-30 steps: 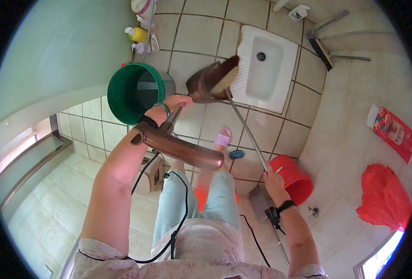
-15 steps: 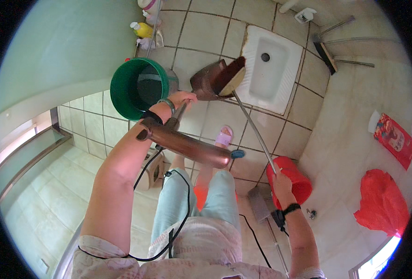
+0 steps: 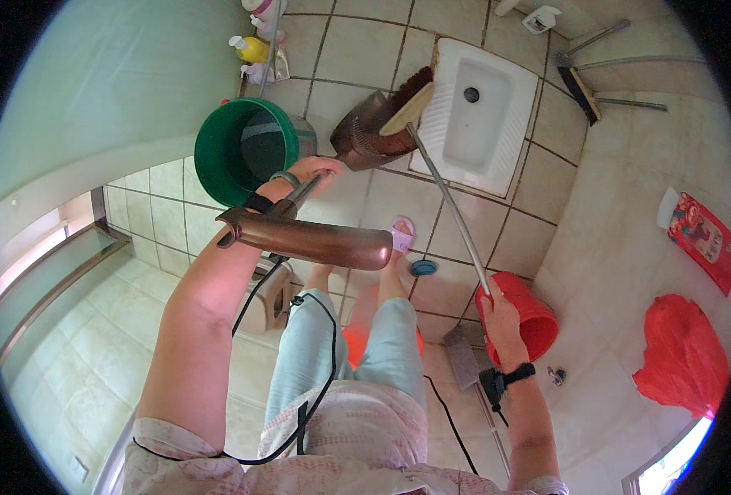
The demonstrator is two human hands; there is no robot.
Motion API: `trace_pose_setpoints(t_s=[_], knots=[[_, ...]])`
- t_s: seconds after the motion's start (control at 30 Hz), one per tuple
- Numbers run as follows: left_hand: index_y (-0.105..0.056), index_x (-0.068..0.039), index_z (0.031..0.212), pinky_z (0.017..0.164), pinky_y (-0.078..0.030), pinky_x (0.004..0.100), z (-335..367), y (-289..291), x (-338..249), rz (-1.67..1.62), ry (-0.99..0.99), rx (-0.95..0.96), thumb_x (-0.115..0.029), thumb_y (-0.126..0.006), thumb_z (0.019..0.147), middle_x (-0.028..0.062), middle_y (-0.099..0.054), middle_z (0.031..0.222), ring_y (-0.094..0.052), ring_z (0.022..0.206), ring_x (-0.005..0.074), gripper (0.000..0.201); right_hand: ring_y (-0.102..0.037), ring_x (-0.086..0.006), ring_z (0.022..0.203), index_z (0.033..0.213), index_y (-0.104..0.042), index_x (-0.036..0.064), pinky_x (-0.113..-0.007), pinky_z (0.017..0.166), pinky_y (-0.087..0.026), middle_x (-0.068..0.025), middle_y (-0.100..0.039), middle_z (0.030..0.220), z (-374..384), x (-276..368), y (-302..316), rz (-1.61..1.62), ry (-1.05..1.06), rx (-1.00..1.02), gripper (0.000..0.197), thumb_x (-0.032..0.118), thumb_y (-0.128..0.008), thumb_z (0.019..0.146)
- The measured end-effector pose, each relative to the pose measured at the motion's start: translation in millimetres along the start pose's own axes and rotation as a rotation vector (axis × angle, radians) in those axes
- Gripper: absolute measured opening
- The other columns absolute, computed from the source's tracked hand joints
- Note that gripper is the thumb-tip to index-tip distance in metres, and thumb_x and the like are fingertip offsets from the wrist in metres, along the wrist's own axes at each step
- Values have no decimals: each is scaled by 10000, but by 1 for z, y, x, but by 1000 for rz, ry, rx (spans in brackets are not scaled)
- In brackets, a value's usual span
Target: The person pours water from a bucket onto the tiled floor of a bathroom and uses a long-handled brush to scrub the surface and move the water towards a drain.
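My left hand (image 3: pixel 312 175) grips the shaft of a brown dustpan (image 3: pixel 364 134), its long brown handle (image 3: pixel 316 239) resting along my forearm. The pan hangs tilted beside a green bucket (image 3: pixel 238 148). My right hand (image 3: pixel 499 312) holds the metal pole (image 3: pixel 448 206) of a broom. The broom's head (image 3: pixel 403 99) lies against the dustpan's mouth, at the left edge of a white squat toilet (image 3: pixel 477 115). My feet, in pink slippers (image 3: pixel 401 233), stand on the beige tiled floor below the dustpan.
A red bucket (image 3: pixel 535 318) stands by my right hand, and a red plastic bag (image 3: pixel 683 355) lies farther right. Another broom (image 3: pixel 584 78) lies at the top right. Bottles (image 3: pixel 254 49) stand by the green wall. A small blue drain cover (image 3: pixel 422 267) sits near my feet.
The dustpan and broom head have lifted and shifted slightly right, toward the toilet's edge. My right hand has slid along the pole, lower in the picture. The view has tilted a little.
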State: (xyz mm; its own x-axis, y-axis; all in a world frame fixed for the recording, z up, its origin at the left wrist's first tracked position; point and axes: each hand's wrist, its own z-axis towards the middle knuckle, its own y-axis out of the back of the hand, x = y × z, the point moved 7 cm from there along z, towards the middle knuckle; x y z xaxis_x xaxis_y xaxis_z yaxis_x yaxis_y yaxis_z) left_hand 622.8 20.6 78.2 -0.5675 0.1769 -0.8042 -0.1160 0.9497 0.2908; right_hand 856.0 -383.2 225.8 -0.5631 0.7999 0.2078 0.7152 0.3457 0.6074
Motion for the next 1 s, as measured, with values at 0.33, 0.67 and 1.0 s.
trace_pose_setpoints(t_s=[0.33, 0.67, 1.0], knots=[[-567, -58, 891, 644, -448, 286, 10, -5, -45, 151, -201, -15, -6, -533, 776, 80, -571, 847, -547, 724, 227, 131, -598, -381, 730, 1352, -362, 179, -473, 664, -482, -184, -607, 773, 13, -34, 3, -309, -3, -11, 509, 184, -528, 871], [-575, -109, 853, 602, -438, 261, -9, -51, 32, -348, 217, -148, -11, -543, 761, 31, -572, 785, -538, 674, 135, 137, -600, -384, 864, 1364, -343, 123, -441, 758, -478, -230, -613, 951, 36, 21, -3, 166, 92, 1, 476, 219, -476, 917], [-612, -190, 1044, 1031, -252, 580, -97, -205, -103, 577, 173, 381, -125, -598, 739, 72, -508, 1224, -230, 1339, 334, 313, -619, -309, 758, 1370, -365, 141, -388, 675, -484, -233, -605, 877, -106, -5, 66, 416, -299, 74, 501, 143, -516, 892]])
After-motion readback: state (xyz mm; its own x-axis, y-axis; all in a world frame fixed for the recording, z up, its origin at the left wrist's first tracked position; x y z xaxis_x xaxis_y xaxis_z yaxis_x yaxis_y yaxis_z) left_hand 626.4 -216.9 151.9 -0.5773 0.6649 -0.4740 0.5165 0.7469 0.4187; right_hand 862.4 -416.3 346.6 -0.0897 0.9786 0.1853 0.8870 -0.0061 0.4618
